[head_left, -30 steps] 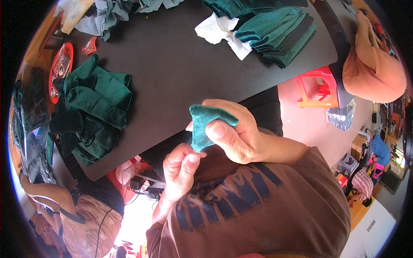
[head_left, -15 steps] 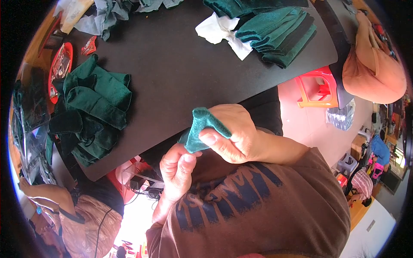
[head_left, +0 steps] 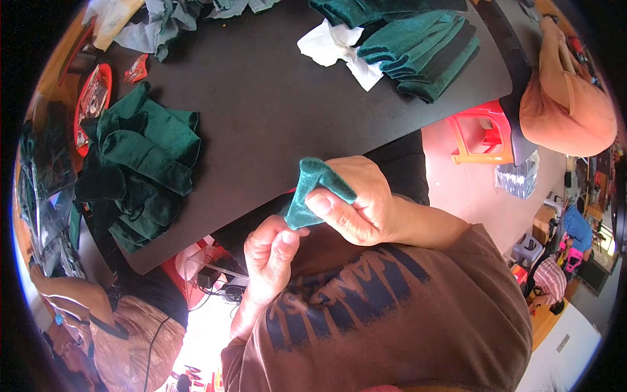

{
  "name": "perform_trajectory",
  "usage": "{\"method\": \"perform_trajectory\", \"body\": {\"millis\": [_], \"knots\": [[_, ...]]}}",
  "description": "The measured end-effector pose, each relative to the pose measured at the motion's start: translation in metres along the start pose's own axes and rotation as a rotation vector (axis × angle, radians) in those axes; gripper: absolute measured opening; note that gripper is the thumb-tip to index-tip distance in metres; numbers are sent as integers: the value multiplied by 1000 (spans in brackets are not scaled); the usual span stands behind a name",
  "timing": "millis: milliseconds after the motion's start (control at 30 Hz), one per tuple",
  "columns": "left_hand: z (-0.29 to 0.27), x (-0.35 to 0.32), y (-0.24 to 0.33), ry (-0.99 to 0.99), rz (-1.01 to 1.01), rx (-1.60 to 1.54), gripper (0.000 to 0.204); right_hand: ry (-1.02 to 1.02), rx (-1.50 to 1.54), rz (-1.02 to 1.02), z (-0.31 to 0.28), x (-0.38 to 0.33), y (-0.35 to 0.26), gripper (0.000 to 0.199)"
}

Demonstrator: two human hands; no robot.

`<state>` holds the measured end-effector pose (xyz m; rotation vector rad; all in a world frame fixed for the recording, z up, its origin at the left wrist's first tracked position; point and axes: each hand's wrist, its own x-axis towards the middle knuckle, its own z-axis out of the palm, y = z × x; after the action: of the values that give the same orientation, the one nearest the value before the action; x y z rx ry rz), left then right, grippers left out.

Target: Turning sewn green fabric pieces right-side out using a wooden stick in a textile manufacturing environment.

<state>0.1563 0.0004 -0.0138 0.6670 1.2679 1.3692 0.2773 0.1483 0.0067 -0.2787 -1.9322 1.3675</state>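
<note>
A small piece of green velvet fabric [head_left: 304, 199] is held up in front of my chest, just off the table's near edge. My right hand [head_left: 356, 199] grips it, with the thumb pressed on its face and the fingers behind. The fabric folds over along its upper edge. My left hand [head_left: 270, 253] pinches the lower left corner between thumb and fingers; the fingertips partly hide what lies there. To the left on the table sits a loose heap of dark green velvet pieces [head_left: 147, 153].
Stacked green velvet pieces [head_left: 424, 55] lie at the far right of the dark table [head_left: 261, 98], beside a crumpled white cloth [head_left: 330, 46]. A red tray [head_left: 93, 104] stands at the left. Other people sit at both sides. A red stool [head_left: 483, 134] is at the right.
My right hand and the fabric have shifted slightly up and to the right. My left hand has barely moved and keeps its pinch.
</note>
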Motion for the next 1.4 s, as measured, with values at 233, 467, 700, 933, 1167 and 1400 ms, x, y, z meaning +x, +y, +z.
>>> {"method": "perform_trajectory", "body": {"millis": [233, 467, 700, 933, 1167, 1400], "knots": [[0, 1, 1, -8, -15, 43, 28, 10, -16, -35, -1, 0, 3, 13], [1, -1, -4, 42, 26, -17, 28, -25, -10, -50, 8, -4, 4, 11], [1, -3, -1, 75, 5, -25, 24, -47, 130, 41, 7, -7, 7, 8], [-4, -3, -2, 29, -9, 112, 23, -26, 170, 86, -2, -4, 1, 14], [-5, -6, -3, 18, -7, 138, 23, -52, 169, 67, 0, -5, 3, 13], [-4, -6, -4, 11, 24, 114, 23, -71, 166, 53, 0, -5, 2, 9]]}}
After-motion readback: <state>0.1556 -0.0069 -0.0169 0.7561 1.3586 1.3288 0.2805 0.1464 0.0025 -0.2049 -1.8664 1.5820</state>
